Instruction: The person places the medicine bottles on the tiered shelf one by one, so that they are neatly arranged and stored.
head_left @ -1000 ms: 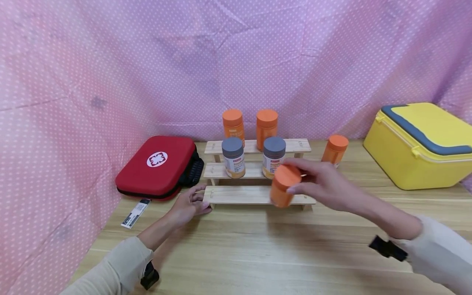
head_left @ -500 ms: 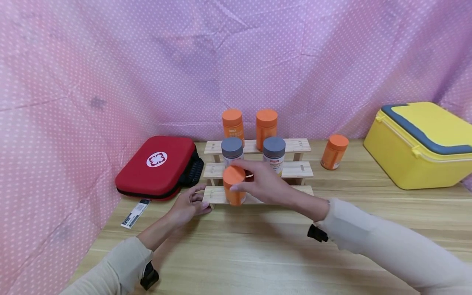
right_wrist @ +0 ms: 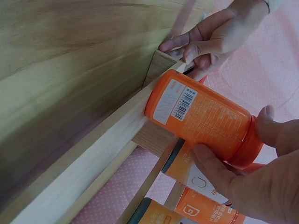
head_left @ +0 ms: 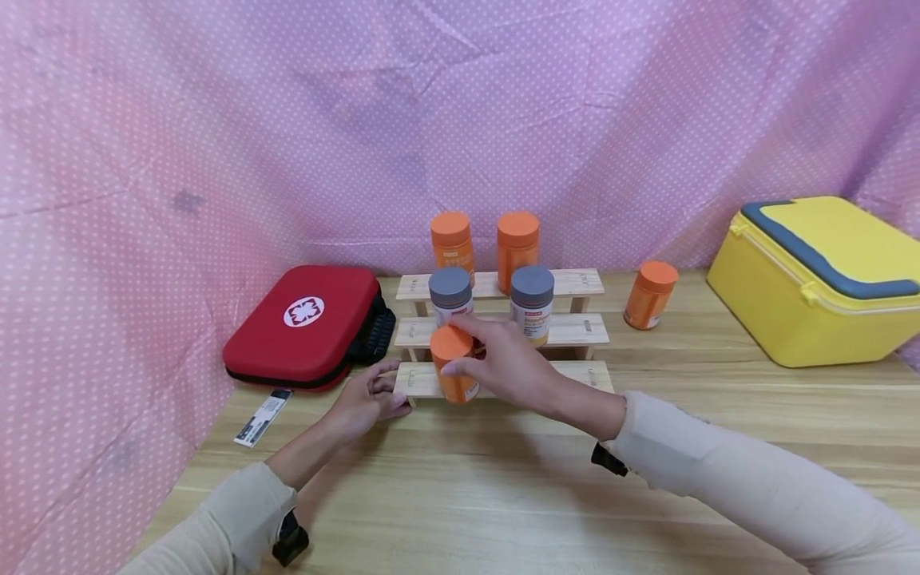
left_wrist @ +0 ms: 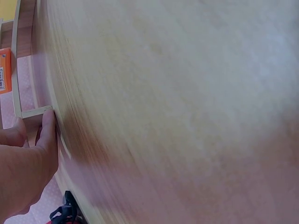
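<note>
A three-step wooden rack [head_left: 585, 374] stands on the table. My right hand [head_left: 512, 363] holds an orange bottle [head_left: 454, 383] near its orange cap, thumb and fingers on either side. The bottle leans slightly at the left part of the lowest step; in the right wrist view its barcode label shows and its base overlaps the step's edge. My left hand [head_left: 362, 403] grips the left end of that step, thumb and fingertips at its wooden support [left_wrist: 36, 112]. Two grey-capped bottles [head_left: 532, 307] stand on the middle step, the left one partly hidden by my right hand.
Two orange bottles [head_left: 517, 247] stand on the top step. Another orange bottle [head_left: 650, 295] is on the table right of the rack. Left lies a red first-aid case [head_left: 309, 319] with a paper strip [head_left: 263, 418] before it; a yellow box [head_left: 826, 295] sits far right.
My right hand has carried the orange bottle leftward from the right part of the lowest step to its left part, where it now tilts a little. My left hand stays at the rack's end.
</note>
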The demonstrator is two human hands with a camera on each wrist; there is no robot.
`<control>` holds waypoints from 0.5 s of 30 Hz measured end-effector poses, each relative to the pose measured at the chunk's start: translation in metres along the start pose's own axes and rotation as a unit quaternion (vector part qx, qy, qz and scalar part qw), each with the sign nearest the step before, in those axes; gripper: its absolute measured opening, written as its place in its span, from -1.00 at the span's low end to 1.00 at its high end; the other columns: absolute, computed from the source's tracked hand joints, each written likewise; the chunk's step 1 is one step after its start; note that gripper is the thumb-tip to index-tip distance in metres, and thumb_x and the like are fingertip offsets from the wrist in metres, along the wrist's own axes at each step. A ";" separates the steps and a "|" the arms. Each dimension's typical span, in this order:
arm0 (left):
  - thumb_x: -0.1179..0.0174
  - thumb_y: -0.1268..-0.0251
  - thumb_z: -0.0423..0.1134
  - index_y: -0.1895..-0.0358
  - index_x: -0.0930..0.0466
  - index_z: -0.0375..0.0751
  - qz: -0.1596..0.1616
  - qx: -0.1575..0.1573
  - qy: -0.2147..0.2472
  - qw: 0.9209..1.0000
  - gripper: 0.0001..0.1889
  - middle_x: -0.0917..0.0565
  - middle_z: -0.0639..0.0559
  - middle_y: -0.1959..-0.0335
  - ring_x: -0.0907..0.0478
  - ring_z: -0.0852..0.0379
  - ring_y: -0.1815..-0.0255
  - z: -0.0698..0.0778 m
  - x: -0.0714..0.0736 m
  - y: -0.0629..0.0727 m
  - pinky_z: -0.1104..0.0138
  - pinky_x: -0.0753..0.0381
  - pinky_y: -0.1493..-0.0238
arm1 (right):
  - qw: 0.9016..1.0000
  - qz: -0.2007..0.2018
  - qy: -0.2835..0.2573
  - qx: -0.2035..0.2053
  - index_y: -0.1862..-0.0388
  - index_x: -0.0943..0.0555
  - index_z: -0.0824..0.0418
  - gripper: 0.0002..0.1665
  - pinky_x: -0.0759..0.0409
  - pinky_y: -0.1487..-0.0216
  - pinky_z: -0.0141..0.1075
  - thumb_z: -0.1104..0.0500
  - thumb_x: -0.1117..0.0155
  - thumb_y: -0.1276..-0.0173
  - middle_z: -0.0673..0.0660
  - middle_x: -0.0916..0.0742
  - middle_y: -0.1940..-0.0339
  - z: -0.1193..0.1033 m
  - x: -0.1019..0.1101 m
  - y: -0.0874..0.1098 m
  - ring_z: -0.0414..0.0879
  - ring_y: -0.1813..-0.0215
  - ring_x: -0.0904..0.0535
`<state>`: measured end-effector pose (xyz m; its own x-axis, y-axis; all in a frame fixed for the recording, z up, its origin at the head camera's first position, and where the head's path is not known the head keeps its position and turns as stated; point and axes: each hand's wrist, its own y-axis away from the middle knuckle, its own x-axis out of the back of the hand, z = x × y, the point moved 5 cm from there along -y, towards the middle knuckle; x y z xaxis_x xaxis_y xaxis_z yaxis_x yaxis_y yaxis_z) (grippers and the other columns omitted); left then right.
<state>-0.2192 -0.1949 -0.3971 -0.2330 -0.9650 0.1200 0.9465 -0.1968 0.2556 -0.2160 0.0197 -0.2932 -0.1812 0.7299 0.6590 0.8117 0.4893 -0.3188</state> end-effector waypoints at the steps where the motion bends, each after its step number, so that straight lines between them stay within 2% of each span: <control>1: 0.00 -0.33 -0.63 -0.43 -0.06 -0.39 0.000 0.000 0.000 1.000 -0.38 -0.48 -0.39 -0.06 -0.59 0.03 0.12 0.000 0.000 0.000 0.10 -0.64 -0.05 | 1.000 0.002 0.004 0.004 -0.31 -0.47 0.19 -0.28 -0.66 0.06 -0.36 0.08 -0.46 -0.17 0.06 -0.68 -0.04 0.000 0.000 0.001 -0.20 0.07 -0.59; 7: 0.02 -0.34 -0.62 -0.43 -0.05 -0.40 -0.002 -0.002 0.000 1.000 -0.39 -0.47 -0.40 -0.08 -0.59 0.00 0.09 -0.001 0.000 0.000 0.09 -0.63 -0.06 | 1.000 0.004 -0.007 0.017 -0.37 -0.42 0.16 -0.23 -0.68 0.04 -0.34 0.10 -0.45 -0.18 0.09 -0.65 -0.13 -0.002 0.010 0.013 -0.12 0.05 -0.63; 12: 0.01 -0.34 -0.62 -0.43 -0.07 -0.35 0.004 0.006 -0.001 1.000 -0.38 -0.47 -0.39 -0.08 -0.59 -0.01 0.08 -0.002 0.000 0.000 0.10 -0.64 -0.05 | 0.996 0.038 -0.031 0.077 -0.32 -0.46 0.20 -0.26 -0.70 0.05 -0.29 0.28 -0.47 -0.12 0.14 -0.65 -0.12 0.002 0.043 0.040 -0.02 0.01 -0.65; 15: 0.00 -0.32 -0.63 -0.43 -0.09 -0.34 0.007 0.007 0.000 1.000 -0.38 -0.48 -0.39 -0.07 -0.59 0.00 0.10 -0.003 0.000 -0.001 0.11 -0.65 -0.04 | 0.994 0.066 -0.009 0.089 -0.30 -0.48 0.23 -0.27 -0.72 0.10 -0.29 0.36 -0.46 -0.09 0.14 -0.68 -0.05 0.012 0.067 0.064 -0.06 0.02 -0.65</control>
<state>-0.2195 -0.1949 -0.4002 -0.2194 -0.9679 0.1230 0.9465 -0.1805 0.2675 -0.1832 0.1060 -0.2778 -0.0913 0.8013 0.5913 0.7187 0.4640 -0.5179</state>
